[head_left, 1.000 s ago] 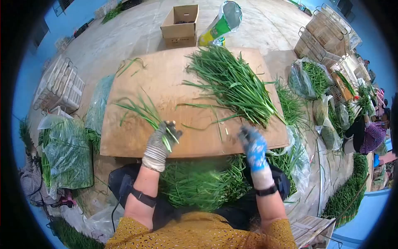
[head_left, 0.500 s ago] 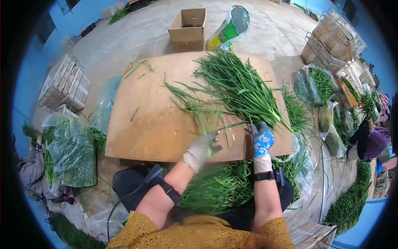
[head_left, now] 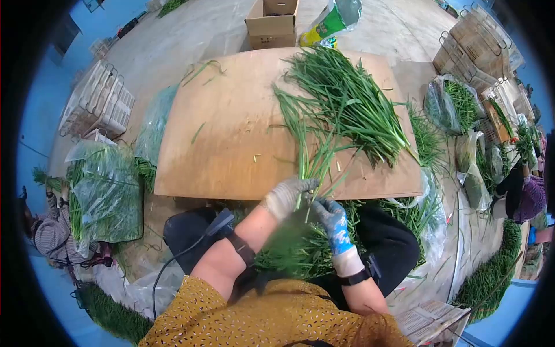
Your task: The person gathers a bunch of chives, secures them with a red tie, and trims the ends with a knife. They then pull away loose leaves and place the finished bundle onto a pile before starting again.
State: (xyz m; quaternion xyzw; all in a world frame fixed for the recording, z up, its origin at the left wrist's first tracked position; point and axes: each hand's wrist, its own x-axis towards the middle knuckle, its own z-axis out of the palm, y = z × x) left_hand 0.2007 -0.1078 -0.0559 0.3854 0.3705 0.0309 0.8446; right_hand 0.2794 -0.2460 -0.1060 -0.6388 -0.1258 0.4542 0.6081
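My left hand (head_left: 288,196), in a whitish glove, is closed around a small bunch of garlic chives (head_left: 309,153) at the stem end. The leaves of this bunch stretch away across the board. Close beside it, my right hand (head_left: 334,222), in a blue patterned glove, has its fingers pinched at the lower stalks, just off the board's near edge. A large pile of garlic chives (head_left: 352,104) lies on the right half of the wooden board (head_left: 214,144), its pale stem ends pointing toward me and to the right.
More greens (head_left: 295,248) lie below the board between my knees. A plastic-wrapped bundle (head_left: 110,196) stands at left, near another person. Stacked crates (head_left: 104,104) are behind it. Beyond the board are a cardboard box (head_left: 272,26) and a green-yellow bag (head_left: 332,23). Bagged greens (head_left: 457,110) stand at right.
My right hand has left the big pile and moved left and nearer to me, meeting my left hand at the stalks. The view has shifted, so the board sits higher.
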